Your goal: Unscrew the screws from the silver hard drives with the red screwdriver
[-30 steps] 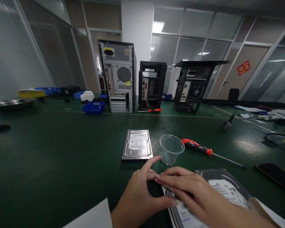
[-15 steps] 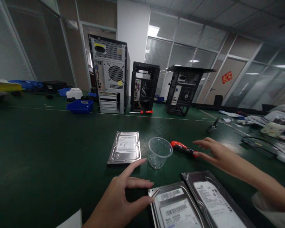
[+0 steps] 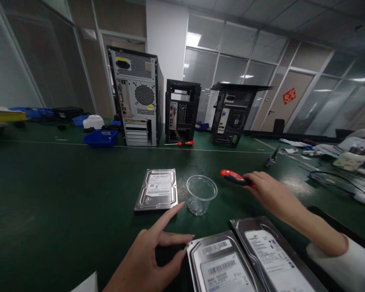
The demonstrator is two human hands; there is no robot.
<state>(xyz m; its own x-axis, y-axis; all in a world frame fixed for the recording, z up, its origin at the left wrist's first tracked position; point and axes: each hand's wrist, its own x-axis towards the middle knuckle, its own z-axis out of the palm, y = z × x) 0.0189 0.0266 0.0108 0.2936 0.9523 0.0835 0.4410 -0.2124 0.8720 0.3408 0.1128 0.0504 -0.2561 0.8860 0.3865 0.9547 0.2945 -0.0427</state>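
resting at a corner of the samsung hard drive [image 3: 219, 251], left hand [image 3: 146, 255], fingers apart; beyond, right of the clear cup [image 3: 200, 196], right hand [image 3: 269, 190], spread a moment ago, now clamps the screwdriver [image 3: 233, 177]: tool in hand!

On the counter [image 3: 63, 182], a first drive [image 3: 222, 263] lies between our left hand [image 3: 146, 253] and a second drive [image 3: 273, 257]. Beyond them stands a cup [image 3: 201, 196] — a third drive [image 3: 158, 188] to its left, a screwdriver [image 3: 233, 177] in our right hand [image 3: 270, 192] to its right. Three computer cases [image 3: 185, 111] line up behind — another screwdriver [image 3: 186, 143] before the middle one.
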